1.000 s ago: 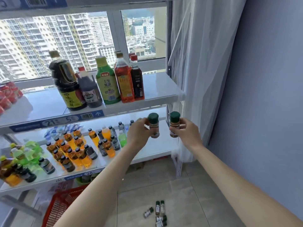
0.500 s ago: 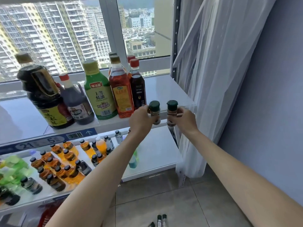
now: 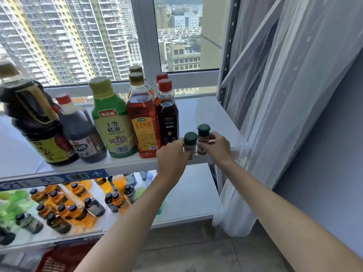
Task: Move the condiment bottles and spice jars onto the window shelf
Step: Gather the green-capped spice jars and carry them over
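Holding one spice jar in each grip — left hand [image 3: 172, 154] on left jar [image 3: 190, 144], right hand [image 3: 218, 148] on right jar [image 3: 203, 138]

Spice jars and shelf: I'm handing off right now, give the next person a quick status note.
Left hand: closed on a green-capped spice jar, at the front edge of the window shelf; its base is hidden, so I cannot tell whether it is set down.
Right hand: closed on a second green-capped jar, just right of the first, over the shelf.
Done: the soy sauce jug, dark vinegar bottle, green oyster sauce bottle, red bottles and dark bottles stand on the shelf.
Left: set both jars down right of the dark bottles and release.
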